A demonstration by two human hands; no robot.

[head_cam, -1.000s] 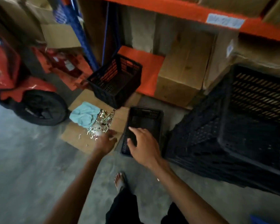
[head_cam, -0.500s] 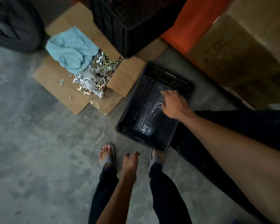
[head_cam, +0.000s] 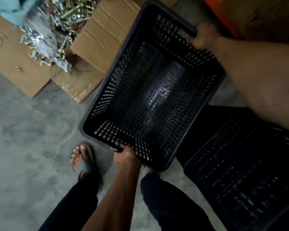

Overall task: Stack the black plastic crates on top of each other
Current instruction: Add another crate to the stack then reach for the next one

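Note:
A small black perforated plastic crate fills the middle of the view, open side up and empty. My left hand grips its near rim, fingers curled under the edge. My right hand grips the far rim by the handle slot. A larger black slatted crate lies on the floor at the lower right, beside the small one; my right forearm hides part of it.
Flattened cardboard lies on the concrete floor at the upper left, with a pile of metal bolts and a blue cloth on it. An orange panel and cardboard boxes stand at the upper right. My sandalled feet are near the crate.
My left hand rose from near my feet and took the crate's near rim. My right hand shifted from inside the crate to its far rim. The view came closer.

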